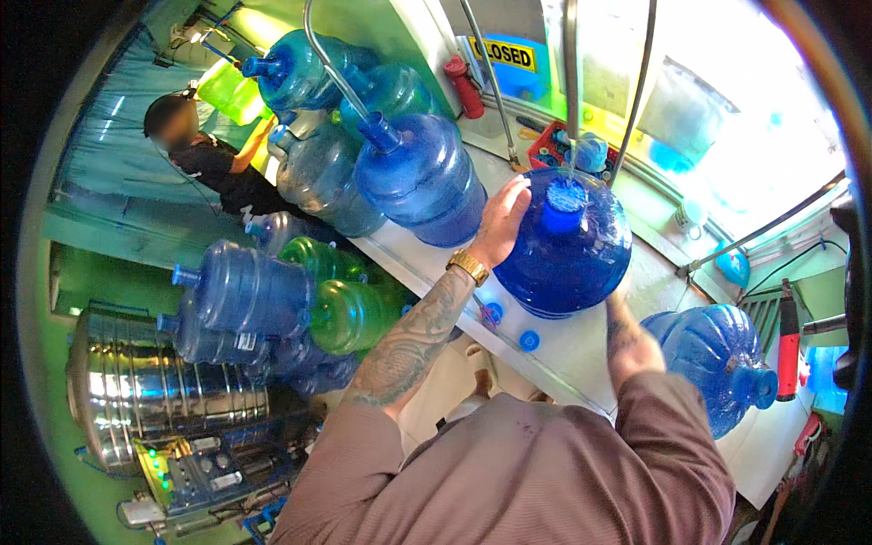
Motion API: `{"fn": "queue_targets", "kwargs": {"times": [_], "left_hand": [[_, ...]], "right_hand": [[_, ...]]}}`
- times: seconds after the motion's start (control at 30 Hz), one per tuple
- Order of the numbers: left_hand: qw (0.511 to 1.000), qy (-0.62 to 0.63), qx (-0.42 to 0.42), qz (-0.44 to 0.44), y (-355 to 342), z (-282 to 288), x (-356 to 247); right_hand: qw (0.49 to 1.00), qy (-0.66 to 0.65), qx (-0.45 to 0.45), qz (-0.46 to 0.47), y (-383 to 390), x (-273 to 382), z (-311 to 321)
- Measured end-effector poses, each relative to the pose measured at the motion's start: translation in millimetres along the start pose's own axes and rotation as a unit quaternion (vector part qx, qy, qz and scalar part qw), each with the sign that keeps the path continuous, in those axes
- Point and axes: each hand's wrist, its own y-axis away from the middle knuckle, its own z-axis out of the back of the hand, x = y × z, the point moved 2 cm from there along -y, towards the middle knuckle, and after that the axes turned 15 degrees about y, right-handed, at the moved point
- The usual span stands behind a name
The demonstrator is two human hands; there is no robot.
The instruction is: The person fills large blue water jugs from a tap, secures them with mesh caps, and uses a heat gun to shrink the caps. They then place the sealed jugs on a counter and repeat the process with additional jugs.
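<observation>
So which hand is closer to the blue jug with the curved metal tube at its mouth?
Left: the left hand is beside that jug; the right hand is farther, across the dark blue jug.

Site type: water-refilling shop. Evidence: metal filling pipe [571,73] at upper centre, its lower end above a dark-blue water jug [581,259] on a white counter [581,355]. More large blue jugs [254,289] and green jugs [350,316] massed left of centre. Ribbed stainless-steel tank [136,391] at lower left; equipment panel [218,470] with lit green lamps below it. Loose blue cap [529,341] on the counter. Yellow-and-black sign [502,54] near the bright window [727,100], upper right, consistent with a storefront.
</observation>
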Motion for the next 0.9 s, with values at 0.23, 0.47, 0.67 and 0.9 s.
{"fn": "queue_targets", "kwargs": {"times": [0.23, 0.47, 0.67, 0.9], "left_hand": [[0.958, 0.286, 0.004, 0.033, -26.0, 31.6, 45.8], [0.975, 0.123, 0.005, 0.182, -120.4, 19.6, 195.2], [0.939, -0.158, 0.075, 0.295, -152.2, -31.6, 272.9], [0.928, -0.176, 0.115, 0.308, -154.8, -50.8, 299.1]], "right_hand": [[0.961, 0.053, 0.161, 0.219, 258.7, 18.3, -7.5], [0.921, 0.237, 0.142, 0.273, 292.9, 74.9, -18.2], [0.963, 0.242, 0.118, 0.022, 291.4, 33.9, 24.1], [0.989, 0.048, -0.136, -0.030, 287.7, 64.3, 153.5]]}}
